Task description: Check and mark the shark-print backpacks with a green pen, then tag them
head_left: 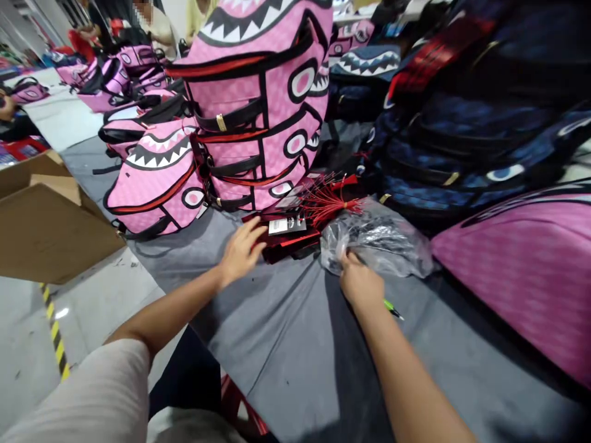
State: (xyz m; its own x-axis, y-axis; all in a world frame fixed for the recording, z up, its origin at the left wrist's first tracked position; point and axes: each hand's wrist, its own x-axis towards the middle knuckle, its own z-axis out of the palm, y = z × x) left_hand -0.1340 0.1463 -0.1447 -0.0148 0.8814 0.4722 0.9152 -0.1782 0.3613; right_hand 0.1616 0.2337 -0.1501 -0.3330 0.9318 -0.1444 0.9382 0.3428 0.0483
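Note:
My left hand (pixel 242 252) reaches over the grey cloth with its fingers spread, beside a pile of red and black hang tags (pixel 293 243). A white label (pixel 287 226) lies on that pile. Behind it fans a bundle of thin red tag strings (pixel 330 203). My right hand (pixel 362 280) is closed at the near left edge of a clear plastic bag (pixel 385 243) with dark contents, its fingers pinching the film. A green pen-like tool (pixel 392 309) pokes out beside my right wrist, on the cloth; whether the hand touches it I cannot tell.
Stacked pink shark-mouth backpacks (pixel 235 141) rise behind the tags. Dark blue backpacks (pixel 462 141) are piled at the right, with a pink bag (pixel 521 264) nearer me. An open cardboard box (pixel 55 227) stands left of the grey-covered table (pixel 286 344). Other people sit far back.

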